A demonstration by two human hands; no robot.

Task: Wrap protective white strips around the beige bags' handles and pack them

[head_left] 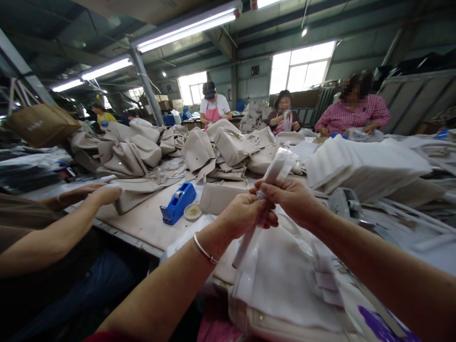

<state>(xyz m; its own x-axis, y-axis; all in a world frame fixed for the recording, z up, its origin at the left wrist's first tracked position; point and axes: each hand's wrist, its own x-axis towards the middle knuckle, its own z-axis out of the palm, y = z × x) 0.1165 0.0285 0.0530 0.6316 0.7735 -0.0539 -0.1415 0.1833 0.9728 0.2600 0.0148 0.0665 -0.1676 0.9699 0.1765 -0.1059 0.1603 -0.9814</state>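
My left hand, with a bangle at the wrist, is closed on a beige bag strap in a clear plastic sleeve. Just beyond it, my right hand pinches the same strap, and the two hands touch. The sleeve's wide upper end sticks up past my right fingers. Below the hands lies a beige handbag, partly covered by a white wrapping sheet. What exactly the fingertips do at the sleeve is hidden.
A blue tape dispenser and a small round dish stand left of my hands. A grey tape dispenser and stacked white foam sheets are right. Beige bags pile up ahead. A co-worker's hand is at left.
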